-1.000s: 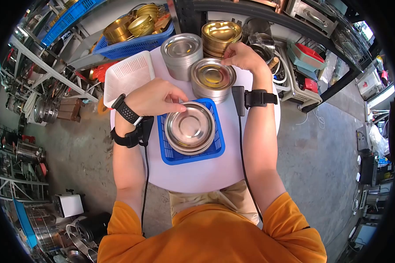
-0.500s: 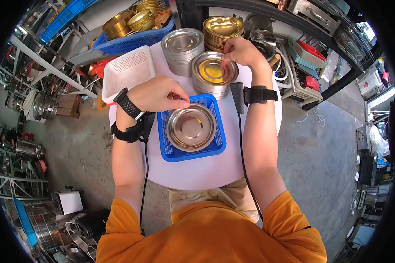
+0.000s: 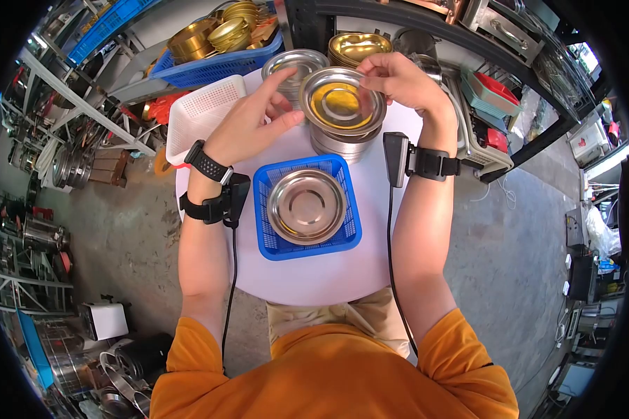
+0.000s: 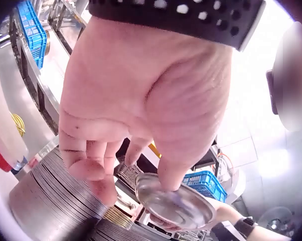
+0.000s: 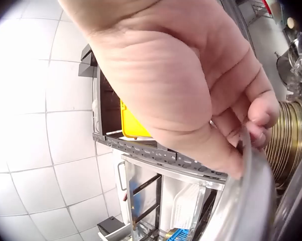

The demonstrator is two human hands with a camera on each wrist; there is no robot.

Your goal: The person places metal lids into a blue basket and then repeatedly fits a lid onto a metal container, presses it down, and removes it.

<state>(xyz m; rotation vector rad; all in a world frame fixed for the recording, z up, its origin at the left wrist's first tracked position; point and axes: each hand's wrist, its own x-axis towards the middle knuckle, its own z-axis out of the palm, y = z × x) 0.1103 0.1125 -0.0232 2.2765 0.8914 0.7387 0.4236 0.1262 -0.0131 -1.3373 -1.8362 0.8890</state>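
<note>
My right hand point(image 3: 402, 85) pinches the rim of a shallow round steel dish point(image 3: 341, 105) between thumb and fingers, holding it tilted above a stack of similar dishes point(image 3: 344, 145). In the right wrist view, the dish point(image 5: 256, 196) shows nearly edge-on under the thumb tip. My left hand point(image 3: 248, 127) is at the dish's left side with fingers spread; its thumb overlaps the rim of the dish point(image 4: 176, 203) in the left wrist view, and whether it touches I cannot tell. Nearer my body, a blue basket point(image 3: 272, 244) holds another steel dish point(image 3: 306, 207).
Another steel stack point(image 3: 295, 63) stands at the back of the round table point(image 3: 314, 283), beside gold heart-shaped dishes point(image 3: 360, 46). A white basket point(image 3: 182, 133) sits at the left. Behind it, a large blue crate point(image 3: 210, 75) holds gold pans.
My right hand has raised a dish off the stack and tilted it. My left hand has left the dish in the blue basket and moved up toward the raised one, its fingers spreading.
</note>
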